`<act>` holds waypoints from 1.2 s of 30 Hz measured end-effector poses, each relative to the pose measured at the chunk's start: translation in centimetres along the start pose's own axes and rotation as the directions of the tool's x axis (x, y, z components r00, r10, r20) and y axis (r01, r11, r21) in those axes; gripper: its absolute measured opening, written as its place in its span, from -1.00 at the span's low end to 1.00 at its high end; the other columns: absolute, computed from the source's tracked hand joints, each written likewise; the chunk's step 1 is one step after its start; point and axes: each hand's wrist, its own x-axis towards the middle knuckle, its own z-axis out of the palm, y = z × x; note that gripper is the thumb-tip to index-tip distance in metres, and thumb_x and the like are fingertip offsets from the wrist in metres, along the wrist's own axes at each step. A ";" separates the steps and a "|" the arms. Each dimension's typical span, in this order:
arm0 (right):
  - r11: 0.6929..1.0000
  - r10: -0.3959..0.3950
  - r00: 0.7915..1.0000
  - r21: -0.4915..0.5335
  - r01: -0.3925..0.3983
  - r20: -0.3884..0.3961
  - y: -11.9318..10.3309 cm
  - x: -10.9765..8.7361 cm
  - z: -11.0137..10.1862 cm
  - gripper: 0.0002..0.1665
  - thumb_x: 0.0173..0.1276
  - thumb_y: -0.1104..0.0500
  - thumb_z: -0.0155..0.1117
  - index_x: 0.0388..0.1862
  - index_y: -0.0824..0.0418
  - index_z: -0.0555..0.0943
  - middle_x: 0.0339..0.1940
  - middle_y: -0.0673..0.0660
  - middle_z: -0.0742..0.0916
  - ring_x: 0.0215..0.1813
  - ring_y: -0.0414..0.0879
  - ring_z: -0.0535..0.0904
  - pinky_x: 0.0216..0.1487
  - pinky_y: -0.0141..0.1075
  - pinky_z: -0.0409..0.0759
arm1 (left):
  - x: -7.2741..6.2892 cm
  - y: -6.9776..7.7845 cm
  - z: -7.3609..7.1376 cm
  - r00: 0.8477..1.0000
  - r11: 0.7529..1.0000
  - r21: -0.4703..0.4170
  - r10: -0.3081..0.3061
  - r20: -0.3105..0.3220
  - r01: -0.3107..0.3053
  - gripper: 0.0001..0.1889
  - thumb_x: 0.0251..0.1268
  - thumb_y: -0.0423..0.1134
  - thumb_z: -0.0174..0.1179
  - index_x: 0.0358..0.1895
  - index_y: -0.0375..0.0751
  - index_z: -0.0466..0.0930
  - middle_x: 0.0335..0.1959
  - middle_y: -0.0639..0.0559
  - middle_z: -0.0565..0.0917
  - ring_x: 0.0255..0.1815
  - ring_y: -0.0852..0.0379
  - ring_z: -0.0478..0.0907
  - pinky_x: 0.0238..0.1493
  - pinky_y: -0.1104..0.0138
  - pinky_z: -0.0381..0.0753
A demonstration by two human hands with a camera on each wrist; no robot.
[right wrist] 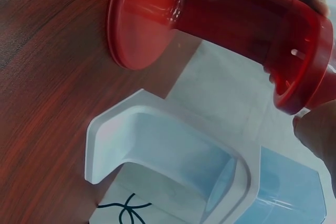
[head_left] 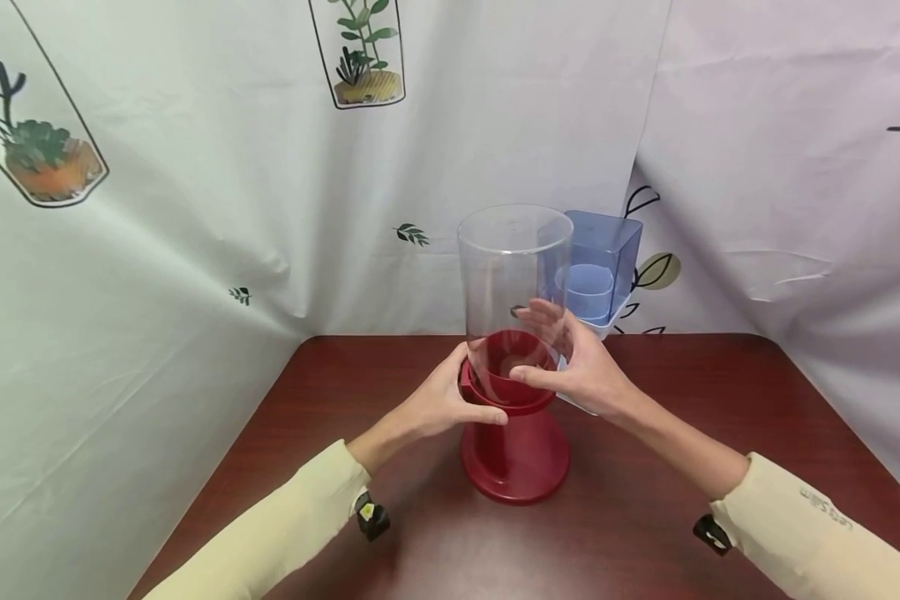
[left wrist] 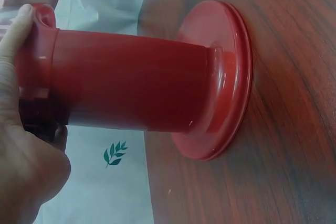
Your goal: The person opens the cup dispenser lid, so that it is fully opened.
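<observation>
A red pedestal stand (head_left: 516, 458) with a wide round foot stands upright on the table. Its collar surrounds the lower end of a tall clear plastic cylinder (head_left: 495, 287), whose top is uncovered. My left hand (head_left: 442, 400) grips the collar from the left, its thumb across the front; the left wrist view shows that thumb along the red collar. On the other side my right hand (head_left: 581, 367) holds the cylinder just above the collar, thumb in front and fingers behind, seen through the clear wall. The red stem (left wrist: 131, 80) is smooth and tapers out to the foot.
Behind and to the right stands a translucent blue square container (head_left: 624, 250) on a white C-shaped stand (right wrist: 163, 111). The dark red wooden table (head_left: 345, 383) has rounded back corners. A white cloth (head_left: 270, 150) with plant prints hangs behind it and along both sides.
</observation>
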 end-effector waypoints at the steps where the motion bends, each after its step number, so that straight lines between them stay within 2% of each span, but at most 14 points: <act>1: 1.000 0.000 1.000 0.001 0.000 0.000 0.0 0.0 0.0 0.13 0.23 0.33 0.61 0.66 0.24 0.17 0.55 0.19 0.51 0.63 0.13 0.33 0.58 -0.14 0.31 | 0.0 0.0 0.0 1.000 1.000 -0.003 0.002 0.002 -0.002 -0.03 0.08 -0.17 0.64 0.56 0.06 0.26 0.35 0.11 0.57 0.29 0.09 0.58 0.22 0.20 0.69; 5: 1.000 0.007 1.000 0.005 -0.007 0.003 -0.1 0.0 0.0 0.14 0.22 0.34 0.61 0.67 0.24 0.17 0.55 0.17 0.52 0.63 0.09 0.33 0.58 -0.19 0.30 | 0.2 -0.2 -0.1 1.000 1.000 0.010 0.007 0.010 -0.007 -0.03 0.07 -0.16 0.65 0.56 0.09 0.27 0.34 0.13 0.58 0.28 0.10 0.59 0.19 0.21 0.70; 13: 0.998 0.038 0.999 -0.048 -0.039 -0.005 -0.3 0.2 0.2 0.16 0.20 0.27 0.65 0.66 0.23 0.18 0.57 0.17 0.50 0.64 0.10 0.32 0.59 -0.03 0.29 | 0.2 -0.3 -0.2 0.999 0.999 0.041 0.029 0.014 -0.030 0.00 0.05 -0.11 0.66 0.56 0.12 0.26 0.34 0.15 0.59 0.28 0.13 0.60 0.19 0.23 0.70; 20: 0.993 0.021 0.999 -0.112 -0.026 -0.047 0.0 0.2 0.4 0.07 0.21 0.22 0.65 0.62 0.26 0.27 0.51 0.18 0.57 0.59 0.12 0.40 0.56 0.07 0.33 | 0.3 -0.3 -0.2 0.999 0.999 0.027 0.046 0.015 -0.046 0.00 0.05 -0.14 0.67 0.56 0.10 0.27 0.35 0.14 0.59 0.29 0.12 0.60 0.20 0.22 0.70; 25: 0.994 0.041 0.997 -0.094 -0.047 -0.064 0.0 0.3 0.3 0.04 0.21 0.22 0.65 0.60 0.27 0.31 0.50 0.22 0.58 0.55 0.09 0.46 0.55 0.05 0.36 | 0.3 -0.4 -0.2 0.999 0.999 0.028 0.046 0.010 -0.046 -0.01 0.04 -0.14 0.67 0.56 0.10 0.28 0.34 0.15 0.60 0.26 0.14 0.62 0.19 0.24 0.70; 36: 0.990 0.100 0.994 -0.093 -0.104 -0.050 -0.5 0.3 0.0 0.01 0.26 0.15 0.61 0.61 0.25 0.31 0.49 0.13 0.60 0.56 0.10 0.45 0.57 0.10 0.32 | 0.4 -0.6 -0.2 0.998 0.997 0.039 0.066 0.016 -0.066 -0.01 0.03 -0.13 0.68 0.55 0.06 0.29 0.34 0.12 0.60 0.25 0.14 0.62 0.21 0.23 0.69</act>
